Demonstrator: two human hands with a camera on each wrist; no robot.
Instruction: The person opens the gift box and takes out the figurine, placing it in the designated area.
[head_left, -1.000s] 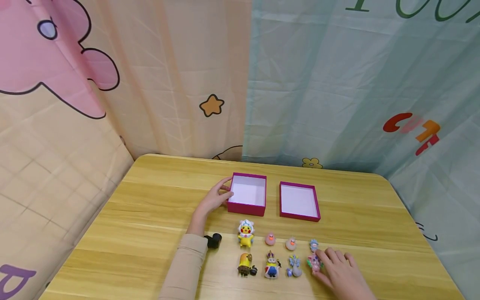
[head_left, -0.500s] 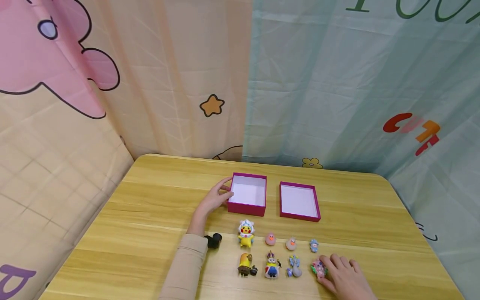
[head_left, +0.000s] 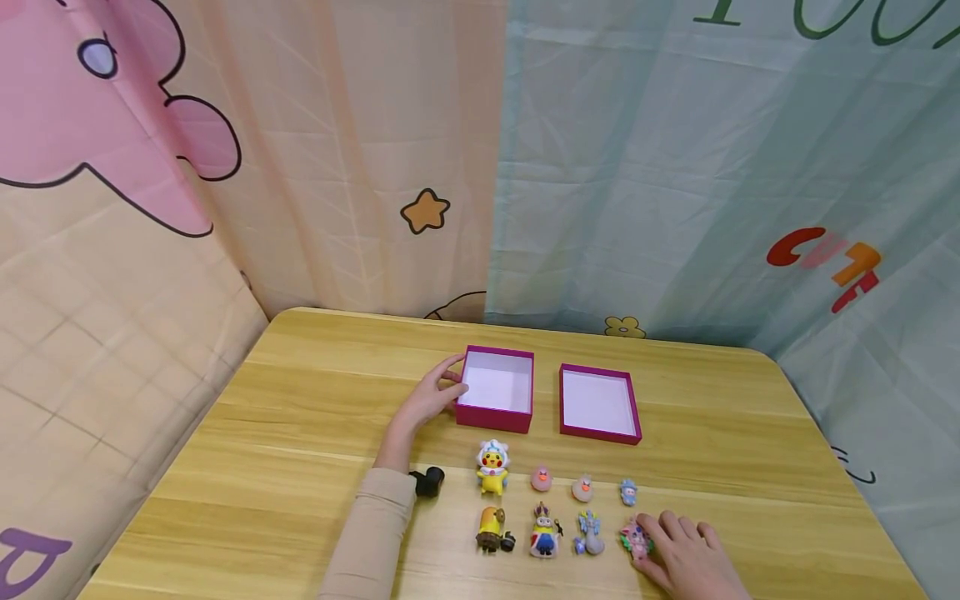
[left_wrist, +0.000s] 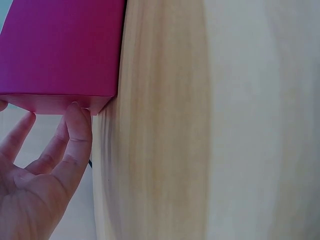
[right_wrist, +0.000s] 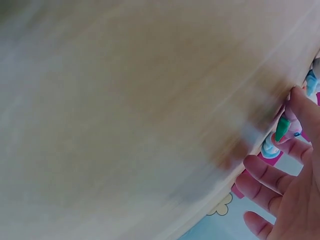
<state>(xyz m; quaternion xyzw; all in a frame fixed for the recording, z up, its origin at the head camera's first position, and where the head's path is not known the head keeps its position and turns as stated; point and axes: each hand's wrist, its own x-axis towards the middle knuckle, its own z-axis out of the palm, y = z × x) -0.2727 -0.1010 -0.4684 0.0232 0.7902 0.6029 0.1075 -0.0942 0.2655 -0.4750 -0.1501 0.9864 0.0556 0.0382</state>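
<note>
My left hand (head_left: 427, 396) holds the left side of a magenta box (head_left: 495, 418) with a white inside. In the left wrist view, curved fingertips touch the box's outer wall; in the head view one digit laps over its rim. My right hand (head_left: 690, 550) pinches a small pink figurine (head_left: 637, 537) with green parts between thumb and index finger, low at the tabletop. The right wrist view shows only part of that figurine, its green piece (right_wrist: 282, 129) beside the fingers. A small blue-hatted figurine (head_left: 628, 492) stands just beyond it.
A matching shallow lid (head_left: 600, 402) lies right of the box, white inside up. Toys stand in two rows: a white-hooded yellow figure (head_left: 492, 468), two ducks (head_left: 541, 478), two yellow figures (head_left: 543, 533) and a blue-grey figurine (head_left: 589, 533). A black object (head_left: 429, 482) sits by my left forearm.
My right hand has drawn the pink figurine a little right and toward me, away from the blue-hatted one, then slightly back left. The left hand and box stay put.
</note>
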